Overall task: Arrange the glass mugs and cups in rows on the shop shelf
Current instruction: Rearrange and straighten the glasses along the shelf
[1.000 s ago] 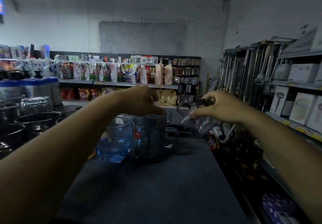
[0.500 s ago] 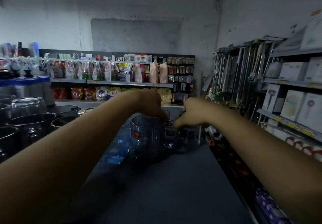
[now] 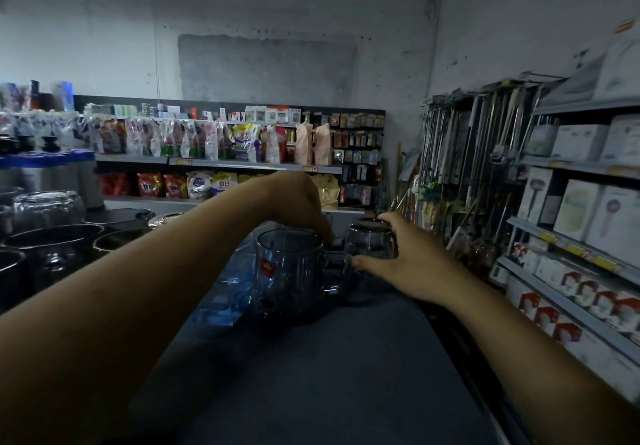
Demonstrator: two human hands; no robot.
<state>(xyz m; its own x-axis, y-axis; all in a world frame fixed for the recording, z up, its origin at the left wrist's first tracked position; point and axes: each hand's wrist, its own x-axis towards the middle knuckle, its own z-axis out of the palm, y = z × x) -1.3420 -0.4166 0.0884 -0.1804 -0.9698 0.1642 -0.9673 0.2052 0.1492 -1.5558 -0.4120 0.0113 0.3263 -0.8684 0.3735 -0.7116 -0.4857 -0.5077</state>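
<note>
The small glass cup [image 3: 372,239], held tilted in the air a second ago, now stands on the shelf top [image 3: 329,375] within the curled right hand [image 3: 403,264], just right of the ribbed mug [image 3: 289,271] whose far rim the left hand [image 3: 298,202] covers, grip unclear: the row gains one.

Black pots [image 3: 52,240], boxed goods [image 3: 581,209]
</note>
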